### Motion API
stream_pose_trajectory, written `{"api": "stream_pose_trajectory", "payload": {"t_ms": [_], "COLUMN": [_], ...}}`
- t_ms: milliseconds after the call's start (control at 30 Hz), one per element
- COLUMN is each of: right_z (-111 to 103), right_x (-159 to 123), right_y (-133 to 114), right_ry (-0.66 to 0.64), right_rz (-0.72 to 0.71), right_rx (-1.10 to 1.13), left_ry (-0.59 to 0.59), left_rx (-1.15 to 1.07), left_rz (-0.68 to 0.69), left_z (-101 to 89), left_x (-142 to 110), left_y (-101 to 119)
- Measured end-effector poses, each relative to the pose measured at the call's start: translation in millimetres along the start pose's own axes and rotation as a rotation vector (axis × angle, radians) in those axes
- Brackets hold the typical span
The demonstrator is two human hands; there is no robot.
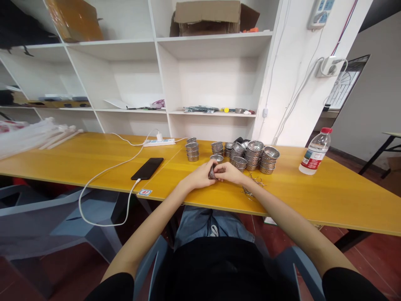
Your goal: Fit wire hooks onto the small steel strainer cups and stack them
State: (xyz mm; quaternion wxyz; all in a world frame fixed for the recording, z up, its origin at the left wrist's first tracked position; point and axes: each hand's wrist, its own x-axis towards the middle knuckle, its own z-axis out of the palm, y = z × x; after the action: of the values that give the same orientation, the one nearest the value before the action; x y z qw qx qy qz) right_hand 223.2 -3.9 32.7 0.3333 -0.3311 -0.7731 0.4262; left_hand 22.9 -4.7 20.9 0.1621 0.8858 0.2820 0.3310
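My left hand [200, 176] and my right hand [231, 172] meet over the front of the yellow table [328, 196], both closed round one small perforated metal cup [213, 170]. Just beyond my hands stand stacks of the same metal strainer cups [253, 155], with two shorter stacks [192, 151] to their left. A small heap of thin wire pieces [250, 188] lies by my right wrist.
A black phone [147, 168] lies to the left, on a white cable [103, 175] that runs to a power strip [159, 142]. A water bottle [315, 151] stands at the right. White shelves [163, 75] rise behind the table. Grey plastic chairs [46, 217] stand at the left.
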Motion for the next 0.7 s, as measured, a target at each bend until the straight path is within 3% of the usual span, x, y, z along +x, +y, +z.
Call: {"api": "stream_pose_trajectory", "payload": {"t_ms": [367,700], "right_z": [1.7,4.8], "right_x": [6.4,8.2], "right_y": [8.5,6.4], "right_ry": [0.047,0.15], "right_rz": [-0.101,-0.186], "right_rx": [-0.243,-0.627], "left_ry": [-0.007,-0.007], "left_rx": [0.011,0.029], "left_rz": [-0.008,-0.02], "left_z": [1.1,2.5], "left_x": [0.4,0.6], "left_y": [-3.9,-6.9]}}
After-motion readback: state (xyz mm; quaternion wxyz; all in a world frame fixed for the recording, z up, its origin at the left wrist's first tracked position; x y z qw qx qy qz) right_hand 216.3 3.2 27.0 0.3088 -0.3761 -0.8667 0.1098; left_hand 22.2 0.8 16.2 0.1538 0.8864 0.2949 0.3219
